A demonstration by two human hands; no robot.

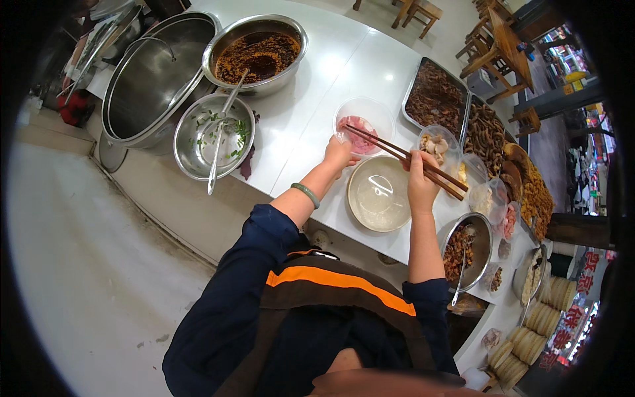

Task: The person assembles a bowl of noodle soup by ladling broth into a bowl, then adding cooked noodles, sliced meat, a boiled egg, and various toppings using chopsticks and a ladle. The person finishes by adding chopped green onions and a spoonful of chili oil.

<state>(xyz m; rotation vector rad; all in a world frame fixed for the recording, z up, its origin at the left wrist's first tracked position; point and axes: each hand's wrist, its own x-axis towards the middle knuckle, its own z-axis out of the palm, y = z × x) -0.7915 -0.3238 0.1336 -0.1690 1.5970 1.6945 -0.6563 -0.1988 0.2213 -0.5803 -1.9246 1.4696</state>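
My left hand (338, 156) is closed on the near side of a clear plastic bowl (378, 110). Pink, thinly sliced meat (361, 131) lies inside it. In my right hand (422, 188) is a pair of brown chopsticks (391, 151), held slantwise with the tips at the meat. Whether the tips pinch a slice is too small to tell. Just below the plastic bowl sits a beige ceramic bowl (378, 202), with nothing in it. Right of that, small clear tubs hold pale food pieces (434, 147) and other ingredients.
A steel basin of dark red sauce (256, 56), a large steel pot (155, 73) and a steel bowl with chopped greens (202, 135) stand left. Trays of dark cooked food (436, 96) line the far right. Nearer right is a steel bowl of minced filling (456, 258) with a spoon.
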